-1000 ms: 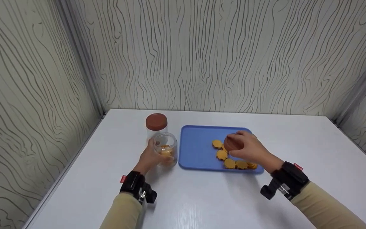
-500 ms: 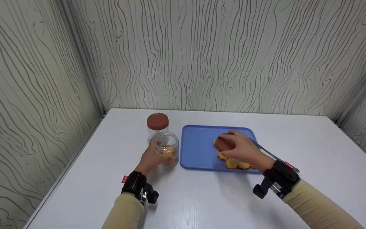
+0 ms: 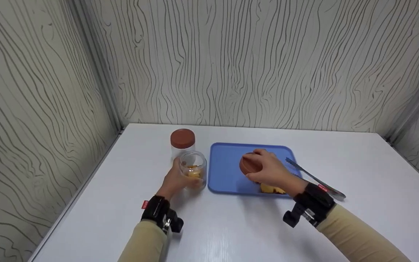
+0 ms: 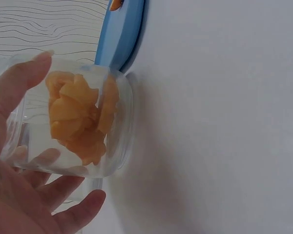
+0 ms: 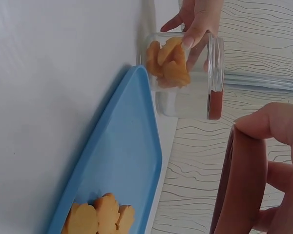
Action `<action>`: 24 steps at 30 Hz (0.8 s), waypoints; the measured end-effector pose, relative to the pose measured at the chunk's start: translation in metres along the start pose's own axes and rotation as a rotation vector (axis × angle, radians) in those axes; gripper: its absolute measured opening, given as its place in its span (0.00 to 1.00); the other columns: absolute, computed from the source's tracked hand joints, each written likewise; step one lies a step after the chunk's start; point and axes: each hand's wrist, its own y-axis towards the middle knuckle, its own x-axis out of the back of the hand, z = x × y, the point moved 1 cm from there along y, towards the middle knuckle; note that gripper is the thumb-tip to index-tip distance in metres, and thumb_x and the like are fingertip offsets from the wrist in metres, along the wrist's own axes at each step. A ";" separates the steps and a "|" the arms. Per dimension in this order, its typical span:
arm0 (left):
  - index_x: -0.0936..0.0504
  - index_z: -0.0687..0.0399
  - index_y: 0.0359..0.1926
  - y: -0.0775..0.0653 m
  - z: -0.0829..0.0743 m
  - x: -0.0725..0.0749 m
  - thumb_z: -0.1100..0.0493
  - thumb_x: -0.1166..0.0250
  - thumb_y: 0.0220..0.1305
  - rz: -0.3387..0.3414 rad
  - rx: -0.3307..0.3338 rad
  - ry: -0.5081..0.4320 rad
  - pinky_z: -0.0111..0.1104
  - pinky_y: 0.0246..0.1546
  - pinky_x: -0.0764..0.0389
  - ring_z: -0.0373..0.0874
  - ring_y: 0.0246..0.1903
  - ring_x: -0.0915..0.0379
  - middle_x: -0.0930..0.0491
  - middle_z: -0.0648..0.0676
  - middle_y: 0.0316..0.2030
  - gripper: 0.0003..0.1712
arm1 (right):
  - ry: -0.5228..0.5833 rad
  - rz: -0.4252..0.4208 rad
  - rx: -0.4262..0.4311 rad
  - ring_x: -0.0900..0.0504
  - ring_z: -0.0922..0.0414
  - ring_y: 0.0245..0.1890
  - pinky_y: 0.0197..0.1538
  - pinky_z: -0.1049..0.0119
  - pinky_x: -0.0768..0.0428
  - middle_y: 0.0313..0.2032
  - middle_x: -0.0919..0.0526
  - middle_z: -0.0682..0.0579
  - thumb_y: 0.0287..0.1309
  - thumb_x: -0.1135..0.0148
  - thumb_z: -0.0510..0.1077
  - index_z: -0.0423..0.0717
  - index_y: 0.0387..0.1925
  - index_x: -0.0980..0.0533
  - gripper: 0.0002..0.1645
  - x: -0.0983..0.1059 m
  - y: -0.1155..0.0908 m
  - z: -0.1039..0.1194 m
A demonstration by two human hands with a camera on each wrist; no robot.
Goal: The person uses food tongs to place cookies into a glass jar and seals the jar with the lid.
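My left hand [image 3: 175, 180] grips an open, clear jar [image 3: 203, 170] standing upright on the table, thumb on one side and fingers round the other. Inside the jar lie several orange-yellow cookies [image 4: 75, 114] with scalloped edges. My right hand [image 3: 273, 171] holds a reddish-brown screw lid [image 3: 249, 166] by its rim, tilted, above the blue tray [image 3: 224, 163] and right of the jar. More cookies [image 5: 100, 217] lie along the near part of the tray, partly hidden under the right hand in the head view.
Behind the open jar stands a second clear jar with a reddish-brown lid [image 3: 183, 138] on. Grey tongs [image 3: 316, 180] lie at the tray's right side, partly behind the right wrist. Patterned panels [image 3: 231, 65] rise at the table's back and left.
My right hand has moved left over the tray with the lid, bringing the tongs into sight and covering several cookies. The left hand keeps its hold on the jar.
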 end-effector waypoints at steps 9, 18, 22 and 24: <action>0.48 0.56 0.73 0.000 -0.001 0.000 0.56 0.19 0.41 0.002 0.007 -0.003 0.51 0.65 0.39 0.57 0.63 0.38 0.34 0.64 0.65 0.63 | -0.014 -0.003 0.064 0.35 0.40 0.57 0.49 0.47 0.24 0.66 0.36 0.37 0.48 0.33 0.43 0.45 0.63 0.27 0.37 -0.014 0.010 0.018; 0.47 0.61 0.71 -0.002 -0.002 0.000 0.56 0.19 0.40 -0.001 -0.045 -0.004 0.50 0.63 0.37 0.58 0.62 0.36 0.33 0.66 0.63 0.62 | -0.038 -0.020 0.068 0.34 0.41 0.56 0.49 0.45 0.25 0.65 0.34 0.39 0.45 0.32 0.44 0.46 0.62 0.25 0.37 -0.025 0.013 0.025; 0.47 0.60 0.71 -0.001 -0.001 0.000 0.56 0.19 0.40 -0.006 -0.034 0.005 0.50 0.64 0.37 0.58 0.62 0.36 0.33 0.66 0.63 0.61 | -0.028 -0.014 0.068 0.34 0.42 0.56 0.48 0.47 0.24 0.65 0.34 0.40 0.45 0.32 0.44 0.47 0.62 0.26 0.37 -0.029 0.015 0.030; 0.47 0.58 0.72 0.000 -0.001 0.000 0.55 0.19 0.40 -0.006 -0.014 0.009 0.50 0.64 0.38 0.58 0.63 0.37 0.33 0.65 0.64 0.62 | -0.030 -0.016 0.075 0.34 0.42 0.56 0.48 0.47 0.24 0.65 0.34 0.40 0.45 0.32 0.44 0.47 0.62 0.25 0.37 -0.031 0.017 0.032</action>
